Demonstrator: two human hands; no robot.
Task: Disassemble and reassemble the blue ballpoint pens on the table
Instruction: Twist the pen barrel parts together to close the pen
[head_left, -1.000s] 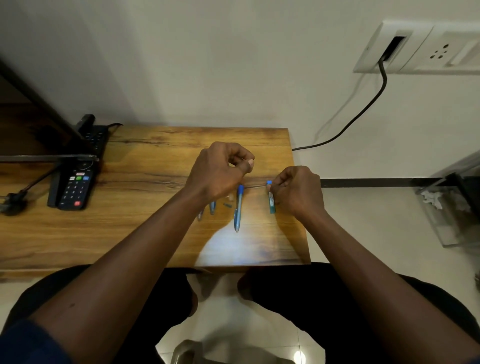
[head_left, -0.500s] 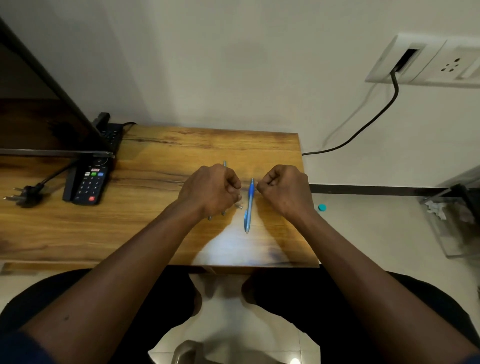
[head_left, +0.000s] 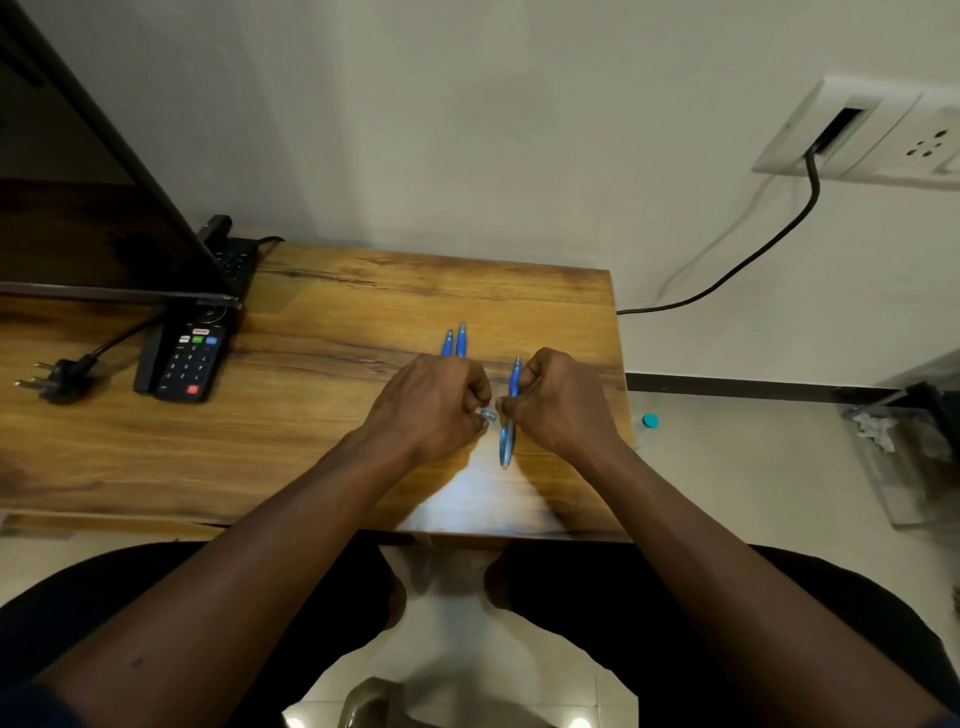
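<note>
Though hard to read at this size, looks like a mid-assembly step on one blue pen (head_left: 506, 436). Pinching a small pale piece (head_left: 488, 414) at the curled fingertips of the left hand (head_left: 431, 405). Gripping the pen's upper half, it seems, with the curled fingers of the right hand (head_left: 563, 400), with the lower end down on the wooden surface (head_left: 337, 415) between both hands. Cannot tell whether that piece is a tip, a spring or a collar.

Beyond the left hand, side by side on the surface: two more blue pens (head_left: 462, 340), showing far ends only, so whole or in parts cannot be said.

Next, probably: bring piece and barrel end into line, then push or twist home. Calls for fine aim and a steady barrel, being so tiny and likely slippery.

Slim round barrel of smooth glossy plastic, apt to roll. Streaked, polished wood grain beneath, bright with glare near the front edge. Well to the left: black remote (head_left: 189, 358) with coloured buttons.
</note>
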